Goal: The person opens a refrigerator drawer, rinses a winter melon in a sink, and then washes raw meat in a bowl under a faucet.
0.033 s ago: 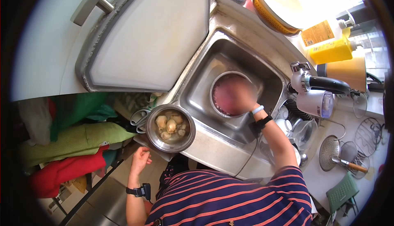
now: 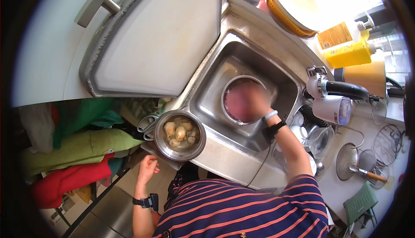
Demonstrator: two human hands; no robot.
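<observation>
My right hand (image 2: 258, 104) reaches into a round metal bowl (image 2: 223, 102) standing in the steel sink (image 2: 203, 99). Reddish-pink contents (image 2: 237, 99) fill much of the bowl. Blur smears my right fingers, so I cannot see whether they grip anything. At the lower left, my left hand (image 2: 148, 169) hangs in the air, loosely curled with nothing in it. Just above it, a steel pot (image 2: 200, 145) sits at the counter edge. Several pale yellowish lumps (image 2: 179, 131), which look like pieces of meat, lie in liquid inside that pot.
Right of the sink stand a tap (image 2: 319, 82), dishes (image 2: 299, 132) and a strainer (image 2: 346, 162). Yellow bottles (image 2: 349, 55) and a stack of basins (image 2: 294, 4) line the back. A large pale panel with a handle (image 2: 151, 43) fills the upper left. Cloths (image 2: 82, 149) hang at left.
</observation>
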